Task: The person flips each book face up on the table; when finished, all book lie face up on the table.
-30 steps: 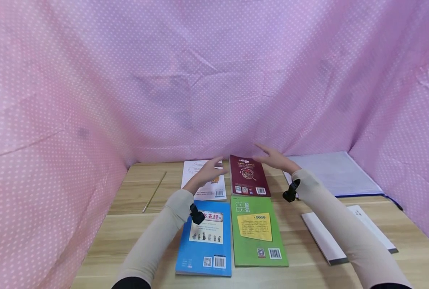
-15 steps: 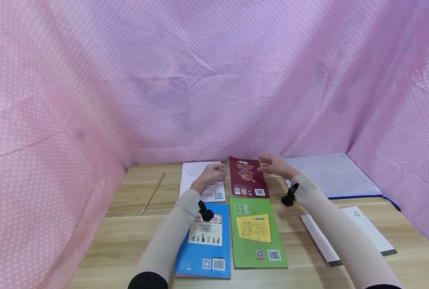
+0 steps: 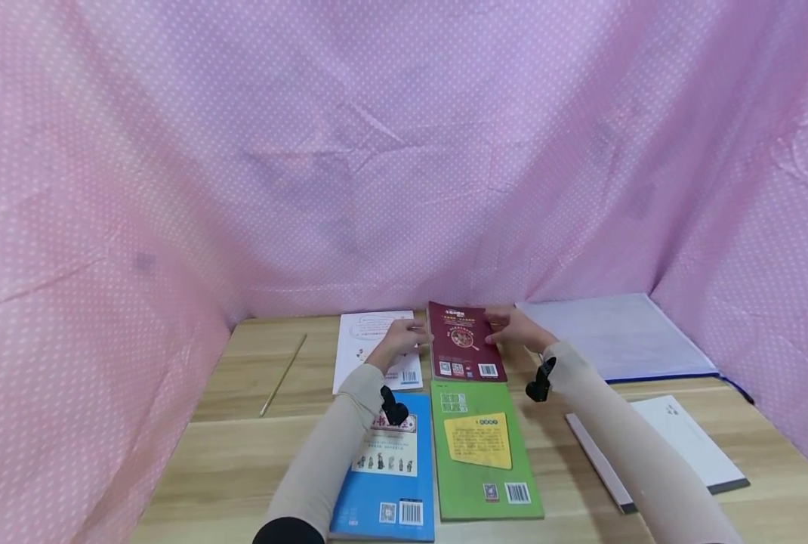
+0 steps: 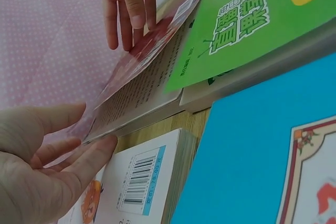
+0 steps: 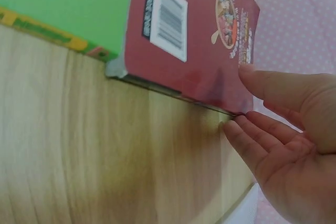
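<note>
Maroon book (image 3: 464, 344) is lying barcode side up on the wooden bench (image 3: 207, 468), in the middle of the back row, with its cover standing a little away from the pages along the left edge. Nearest the person, a blue book (image 3: 385, 483) and a green book (image 3: 485, 453) are lying side by side, and two beige sleeves, the left (image 3: 322, 461) and the right (image 3: 638, 449), are reaching over the bench, each wrist carrying a small black camera. To the right, a thick white book (image 3: 692, 438) with a grey strip along its end is resting partly behind the right sleeve. Over at the left, a thin stick (image 3: 283, 375) is lying alone on the wood. Beyond the blue book, a picture book (image 3: 351, 351) is sitting under the left hand (image 3: 399, 338), which is holding nothing, its fingers spreading near the maroon book's left edge. Across from it, the right hand (image 3: 521, 330) is standing loosely parted, its thumb overlapping the maroon cover and its fingertips meeting the right edge, without gripping. Farther right, a pale pouch (image 3: 621, 332) with blue trim is lying flat, and behind everything a pink dotted curtain (image 3: 404, 196) is hanging.
</note>
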Motion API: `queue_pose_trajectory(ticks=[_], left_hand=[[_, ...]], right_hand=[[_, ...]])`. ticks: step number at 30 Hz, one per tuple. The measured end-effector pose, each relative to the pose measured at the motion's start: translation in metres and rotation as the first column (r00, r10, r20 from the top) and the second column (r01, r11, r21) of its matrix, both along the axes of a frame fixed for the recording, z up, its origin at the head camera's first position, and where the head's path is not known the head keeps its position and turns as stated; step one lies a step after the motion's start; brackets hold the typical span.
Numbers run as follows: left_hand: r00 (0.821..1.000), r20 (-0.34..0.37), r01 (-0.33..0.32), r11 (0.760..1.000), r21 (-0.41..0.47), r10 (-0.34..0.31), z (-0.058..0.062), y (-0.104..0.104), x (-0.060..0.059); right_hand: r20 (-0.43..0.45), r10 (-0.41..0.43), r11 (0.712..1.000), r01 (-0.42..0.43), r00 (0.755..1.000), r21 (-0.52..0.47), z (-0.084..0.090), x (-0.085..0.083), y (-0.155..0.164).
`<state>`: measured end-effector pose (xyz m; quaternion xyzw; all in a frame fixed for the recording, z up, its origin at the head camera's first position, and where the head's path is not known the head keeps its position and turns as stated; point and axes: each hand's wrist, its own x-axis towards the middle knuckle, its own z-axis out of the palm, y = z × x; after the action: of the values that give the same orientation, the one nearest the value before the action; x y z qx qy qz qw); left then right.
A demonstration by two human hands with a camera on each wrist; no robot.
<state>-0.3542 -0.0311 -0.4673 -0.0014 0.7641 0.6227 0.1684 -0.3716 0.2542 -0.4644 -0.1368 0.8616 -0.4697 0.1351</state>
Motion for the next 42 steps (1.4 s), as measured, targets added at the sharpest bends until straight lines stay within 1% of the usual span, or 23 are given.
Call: queue_pose_trajectory(ticks=[2,4,6,8,12,16,20,25,27,32,36,42], left_hand=[[1.0,-0.017,0.005,1.0,-0.016,-0.005,0.0,0.002,0.002],[0.999,-0.048,0.017,0.999,-0.037,-0.019,-0.001,0.003,0.003],[0.997,-0.074,0.023,0.998,-0.059,-0.027,-0.001,0.005,0.004],[0.996,-0.082,0.027,0.998,-0.064,-0.032,-0.001,0.006,0.005],[0.994,-0.103,0.017,0.994,-0.105,-0.028,-0.002,0.009,0.004],[0.991,-0.13,0.005,0.991,-0.132,-0.022,-0.004,0.009,0.006],[0.99,-0.143,0.006,0.994,-0.106,-0.021,-0.007,0.011,0.01],[0.988,-0.157,-0.003,0.993,-0.116,-0.015,-0.012,0.013,0.009],[0.987,-0.162,-0.003,0.992,-0.13,-0.018,-0.012,0.013,0.009],[0.982,-0.181,0.027,0.987,-0.158,-0.056,-0.013,0.014,0.008],[0.981,-0.178,0.044,0.984,-0.171,-0.075,-0.012,0.013,0.009],[0.978,-0.186,0.051,0.976,-0.21,-0.091,-0.011,0.012,0.008]], right_hand=[[-0.014,0.005,1.0,-0.005,1.0,0.007,-0.002,0.0,0.0],[-0.027,0.021,1.0,-0.021,0.999,0.021,-0.003,0.001,-0.001],[-0.027,0.019,0.999,-0.018,0.999,0.029,-0.003,0.001,-0.001],[-0.02,0.011,0.999,-0.011,1.0,0.044,-0.004,0.001,0.0],[0.008,-0.021,0.997,0.02,1.0,0.069,-0.004,-0.001,0.001],[0.021,-0.023,0.997,0.021,1.0,0.076,-0.005,-0.004,0.001],[0.03,-0.011,0.998,0.009,1.0,0.059,-0.008,-0.006,0.001],[0.045,-0.024,0.998,0.021,0.999,0.054,-0.009,-0.007,0.0],[0.047,-0.038,0.997,0.034,0.998,0.07,-0.008,-0.007,-0.001],[0.028,-0.058,0.992,0.054,0.998,0.114,-0.007,-0.005,-0.001],[-0.009,-0.033,0.994,0.034,0.999,0.107,-0.008,-0.004,0.0],[-0.025,0.001,0.993,0.002,1.0,0.118,-0.01,-0.002,0.002]])
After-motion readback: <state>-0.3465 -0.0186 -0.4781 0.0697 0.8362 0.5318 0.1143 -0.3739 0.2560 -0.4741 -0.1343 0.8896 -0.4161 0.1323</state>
